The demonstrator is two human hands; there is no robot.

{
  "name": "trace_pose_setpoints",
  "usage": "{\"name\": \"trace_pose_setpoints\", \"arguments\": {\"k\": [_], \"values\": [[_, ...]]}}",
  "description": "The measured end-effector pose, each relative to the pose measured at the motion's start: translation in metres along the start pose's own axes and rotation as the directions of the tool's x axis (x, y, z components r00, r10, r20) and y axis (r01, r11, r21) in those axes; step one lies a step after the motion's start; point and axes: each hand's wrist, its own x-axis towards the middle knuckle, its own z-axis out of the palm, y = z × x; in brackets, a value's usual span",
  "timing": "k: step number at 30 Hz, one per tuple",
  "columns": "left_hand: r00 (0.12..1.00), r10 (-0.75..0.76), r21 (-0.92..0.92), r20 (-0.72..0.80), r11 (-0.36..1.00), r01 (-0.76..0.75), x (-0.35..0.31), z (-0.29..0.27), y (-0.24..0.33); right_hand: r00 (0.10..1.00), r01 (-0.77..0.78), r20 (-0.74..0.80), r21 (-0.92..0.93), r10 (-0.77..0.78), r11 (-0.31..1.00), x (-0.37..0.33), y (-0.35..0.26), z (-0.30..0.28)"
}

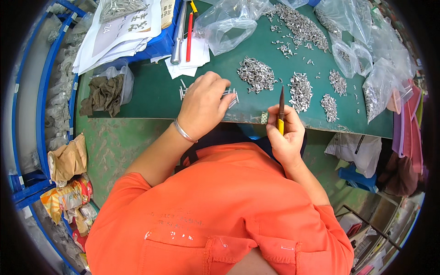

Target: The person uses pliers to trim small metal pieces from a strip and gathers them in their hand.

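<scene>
My left hand is over a small group of slim metal pins near the front edge of the green table. Its fingers are bent, with the thumb and forefinger apart and some pins showing between them; the palm hides others. A few more pins lie left of the fingers. Raised at the table edge, my right hand grips a pointed tool with a yellow handle. The tool's dark tip points up and away. Beyond it sit heaps of small curved metal pieces and short metal pieces.
Clear plastic bags and a larger scatter of metal parts occupy the far side. A red pencil lies on paper beside a blue bin. At left, a clear tub holds a brown cloth. Blue shelving stands beyond.
</scene>
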Motion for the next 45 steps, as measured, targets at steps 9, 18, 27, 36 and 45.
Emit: {"name": "trace_pose_setpoints", "arguments": {"k": [9, 18, 27, 36, 45], "values": [[0.999, 0.016, -0.087, 0.044, 0.996, -0.013, -0.003, -0.003, 0.000, 0.996, -0.071, 0.048, -0.049, 0.074, 0.996, 0.009, -0.005, -0.001], [0.961, -0.200, -0.186, 0.188, 0.954, 0.235, 0.002, -0.015, 0.009, 0.999, -0.015, 0.031, -0.119, 0.019, 0.993, 0.008, 0.001, -0.003], [0.693, -0.433, -0.758, 0.576, 0.035, 0.652, -0.001, -0.009, 0.018, 0.995, -0.079, 0.054, -0.108, 0.085, 0.991, 0.011, -0.001, 0.003], [0.755, -0.426, -0.751, 0.499, 0.223, 0.622, -0.007, -0.005, 0.038, 0.991, 0.134, 0.034, -0.118, -0.131, 0.984, 0.026, 0.004, 0.025], [0.729, -0.416, -0.778, 0.543, 0.076, 0.623, -0.011, -0.009, 0.040, 0.998, 0.059, 0.014, 0.081, -0.060, 0.995, 0.023, -0.009, 0.027]]}}
